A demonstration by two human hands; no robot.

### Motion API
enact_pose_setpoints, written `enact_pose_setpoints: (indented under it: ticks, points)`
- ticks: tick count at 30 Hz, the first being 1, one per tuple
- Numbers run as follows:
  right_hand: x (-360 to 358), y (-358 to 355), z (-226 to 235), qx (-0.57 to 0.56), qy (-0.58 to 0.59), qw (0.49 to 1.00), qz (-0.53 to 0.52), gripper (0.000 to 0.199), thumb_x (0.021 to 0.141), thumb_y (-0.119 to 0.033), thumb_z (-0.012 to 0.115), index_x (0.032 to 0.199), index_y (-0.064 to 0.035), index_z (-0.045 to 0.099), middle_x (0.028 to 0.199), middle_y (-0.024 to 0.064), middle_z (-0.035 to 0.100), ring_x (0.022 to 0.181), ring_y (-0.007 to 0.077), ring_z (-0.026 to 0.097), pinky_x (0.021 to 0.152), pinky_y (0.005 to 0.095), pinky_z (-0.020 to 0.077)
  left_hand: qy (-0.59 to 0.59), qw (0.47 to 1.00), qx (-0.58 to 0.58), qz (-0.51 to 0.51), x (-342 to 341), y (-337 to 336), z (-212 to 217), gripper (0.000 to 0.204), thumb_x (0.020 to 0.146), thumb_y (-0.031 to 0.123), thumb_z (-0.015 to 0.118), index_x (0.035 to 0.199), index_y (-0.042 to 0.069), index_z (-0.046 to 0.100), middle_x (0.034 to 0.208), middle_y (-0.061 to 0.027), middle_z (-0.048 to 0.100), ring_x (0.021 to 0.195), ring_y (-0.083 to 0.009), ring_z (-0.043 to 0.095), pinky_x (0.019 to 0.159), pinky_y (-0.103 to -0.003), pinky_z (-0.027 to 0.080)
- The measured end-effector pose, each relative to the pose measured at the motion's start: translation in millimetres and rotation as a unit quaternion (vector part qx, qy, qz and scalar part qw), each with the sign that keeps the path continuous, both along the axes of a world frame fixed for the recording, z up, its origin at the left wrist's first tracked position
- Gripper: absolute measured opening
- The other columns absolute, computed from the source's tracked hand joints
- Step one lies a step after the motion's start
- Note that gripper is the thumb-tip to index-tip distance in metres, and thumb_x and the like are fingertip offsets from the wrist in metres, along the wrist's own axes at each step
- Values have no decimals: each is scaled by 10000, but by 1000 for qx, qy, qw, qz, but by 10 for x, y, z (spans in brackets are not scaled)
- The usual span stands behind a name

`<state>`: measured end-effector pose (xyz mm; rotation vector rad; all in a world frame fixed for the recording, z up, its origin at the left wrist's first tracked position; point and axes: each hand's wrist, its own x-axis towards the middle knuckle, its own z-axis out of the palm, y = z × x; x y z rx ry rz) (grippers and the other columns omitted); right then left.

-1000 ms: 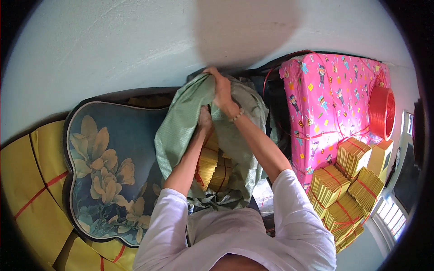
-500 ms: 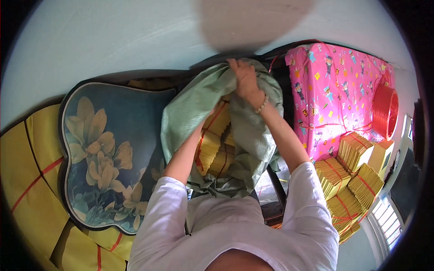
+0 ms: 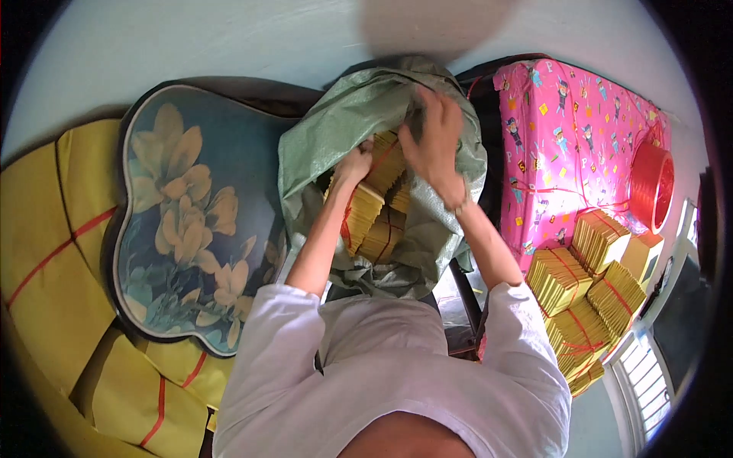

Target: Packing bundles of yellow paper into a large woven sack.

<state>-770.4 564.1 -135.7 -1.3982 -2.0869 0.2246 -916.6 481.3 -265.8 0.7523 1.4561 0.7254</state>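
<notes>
A green woven sack (image 3: pixel 317 137) stands open in front of me, its mouth spread wide. Inside lie several bundles of yellow folded paper (image 3: pixel 363 217), tied with red string. My left hand (image 3: pixel 355 162) reaches into the mouth on the left, against the bundles. Its fingers are curled, and what they hold, if anything, is hidden. Slightly blurred, my right hand (image 3: pixel 437 141) hovers over the right side of the mouth, fingers stretched and apart, holding nothing that I can see.
To the left is a dark blue flower-patterned cushion (image 3: pixel 198 214), above large yellow packs (image 3: pixel 57 305) with red straps. On the right stand a pink printed package (image 3: pixel 565 145), a red roll of string (image 3: pixel 651 187) and stacked yellow paper bundles (image 3: pixel 584 328). A pale wall (image 3: pixel 229 46) rises behind.
My right hand has come off the sack's far rim and moved nearer, opening out. My left hand, hidden behind the fold before, now shows beside the bundles. The view has shifted slightly.
</notes>
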Motion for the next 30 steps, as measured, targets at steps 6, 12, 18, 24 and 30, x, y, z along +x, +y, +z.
enact_pose_setpoints:
  ticks: [6, 12, 18, 24, 30]
  points:
    - [-311, -1256, -50, -260, -27, 951, 162, 815, 677, -303, 717, 1337, -24, 328, 1223, 193, 442, 1120, 331, 436, 937, 455, 354, 428, 896, 88, 78, -201, -1105, 1180, 571, 905, 223, 517, 1362, -38, 298, 1308, -304, 409, 1215, -452, 378, 1031, -449, 307]
    - [-716, -1895, -161, -264, -174, 924, 216, 1016, 626, -430, 697, 1454, -150, 179, 1339, 301, 310, 1242, 416, 323, 1004, 524, 264, 486, 872, -16, -52, -345, -1908, 1129, 743, 790, 176, 622, 1380, -57, 235, 1339, -285, 376, 1217, -408, 397, 1033, -465, 304]
    - [-682, -1747, -379, -352, -192, 887, 230, 1229, 458, -553, 794, 1450, -179, 172, 1360, 267, 283, 1263, 414, 287, 1036, 541, 221, 521, 846, 16, -114, -304, -2022, 1278, 801, 695, 86, 658, 1369, -62, 253, 1371, -254, 349, 1263, -396, 342, 1065, -456, 259]
    - [-644, -1640, -444, -298, -207, 905, 224, 1249, 434, -575, 803, 1441, -167, 188, 1398, 277, 236, 1327, 442, 183, 1054, 586, 166, 491, 862, 75, -100, 50, -2149, 1464, 699, 689, 88, 630, 1310, -63, 346, 1287, -220, 425, 1257, -391, 325, 1052, -483, 253]
    - [-852, -1781, -322, -320, -297, 871, 225, 1248, 471, -638, 763, 1457, -165, 163, 1445, 344, 87, 1355, 488, 60, 1064, 617, 93, 477, 868, 112, -77, 342, -2427, 1369, 593, 722, 60, 573, 1271, -44, 379, 1244, -192, 437, 1176, -346, 410, 1019, -451, 309]
